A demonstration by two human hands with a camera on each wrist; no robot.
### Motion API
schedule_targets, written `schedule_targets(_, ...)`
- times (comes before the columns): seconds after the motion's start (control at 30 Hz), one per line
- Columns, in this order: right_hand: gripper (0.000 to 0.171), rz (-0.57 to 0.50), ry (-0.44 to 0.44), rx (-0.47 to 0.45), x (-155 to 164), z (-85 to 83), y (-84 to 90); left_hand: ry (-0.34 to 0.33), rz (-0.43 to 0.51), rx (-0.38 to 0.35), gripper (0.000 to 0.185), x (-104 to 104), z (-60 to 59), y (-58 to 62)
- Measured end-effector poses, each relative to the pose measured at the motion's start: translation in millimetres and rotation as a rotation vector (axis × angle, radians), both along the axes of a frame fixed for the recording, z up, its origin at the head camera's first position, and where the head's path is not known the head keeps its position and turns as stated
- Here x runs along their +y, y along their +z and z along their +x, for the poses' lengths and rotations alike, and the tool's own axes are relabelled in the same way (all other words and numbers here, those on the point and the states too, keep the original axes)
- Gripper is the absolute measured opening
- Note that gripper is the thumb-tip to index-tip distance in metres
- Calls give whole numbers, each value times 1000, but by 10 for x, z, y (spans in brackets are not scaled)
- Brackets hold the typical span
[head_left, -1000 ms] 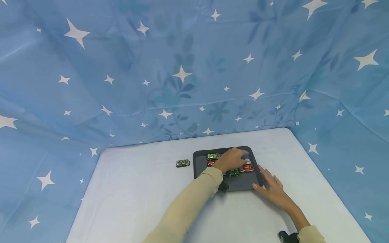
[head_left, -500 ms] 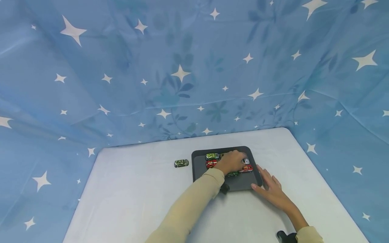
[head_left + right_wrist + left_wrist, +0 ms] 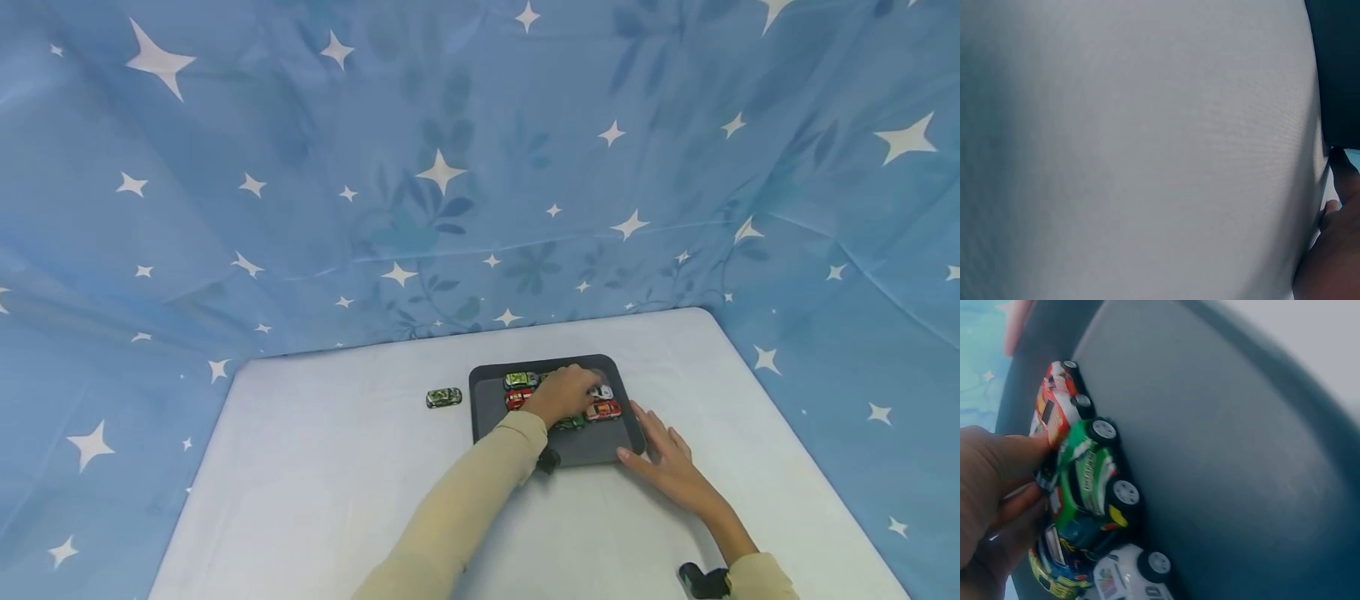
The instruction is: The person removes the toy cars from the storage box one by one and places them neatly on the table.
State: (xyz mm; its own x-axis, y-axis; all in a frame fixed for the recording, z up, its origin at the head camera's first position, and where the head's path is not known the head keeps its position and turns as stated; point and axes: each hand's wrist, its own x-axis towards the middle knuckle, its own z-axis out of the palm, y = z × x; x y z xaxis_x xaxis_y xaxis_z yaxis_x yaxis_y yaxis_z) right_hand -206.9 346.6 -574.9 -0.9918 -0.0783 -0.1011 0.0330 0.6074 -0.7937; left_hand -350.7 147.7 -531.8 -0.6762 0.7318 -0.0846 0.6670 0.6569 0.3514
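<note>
Several toy cars sit on the tray (image 3: 592, 451), a dark, shallow, round-cornered thing near the far middle of the table (image 3: 315, 483). The left hand (image 3: 564, 393) lies over the cluster in the tray's far half, fingers curled down. In the wrist view its fingertips (image 3: 1019, 456) pinch the green car (image 3: 1091, 481) at its end, with the orange car (image 3: 1054, 412) touching it on one side and a yellow-blue car (image 3: 1054, 562) and a white car (image 3: 1129, 578) touching on the other. How firm the pinch is I cannot tell; the far side of the car is hidden by the hand.

From the head view a green-grey car (image 3: 521, 380) and a red car (image 3: 516, 400) show at the tray's left, the white car (image 3: 602, 391) and orange car (image 3: 603, 410) at its right. One more, a camouflage car (image 3: 443, 397), stands on the table just left of the tray, apart from it.

The right hand (image 3: 663, 467) rests flat, fingers straight, at the tray's near right corner, touching its rim and holding nothing.

By my reckoning the green car is light, hard and glossy, so it may slip in a loose pinch, and its free wheels will let it roll if nudged. Best hold looks to be across the body sides, above the wheels. Packed neighbours may shift when it moves.
</note>
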Motion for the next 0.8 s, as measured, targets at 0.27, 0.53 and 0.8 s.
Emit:
schedule_targets(0.27, 93, -23, 6, -9, 4, -3, 9, 7, 1, 39, 32, -14, -10, -34)
schedule_targets(0.53, 93, -3, -2, -20, -9, 12, 9, -34, 130, 25, 37, -151, -58, 65)
schedule_targets(0.8, 93, -6, 4, -11, -5, 2, 7, -84, 244, -2, 39, -423, -85, 259)
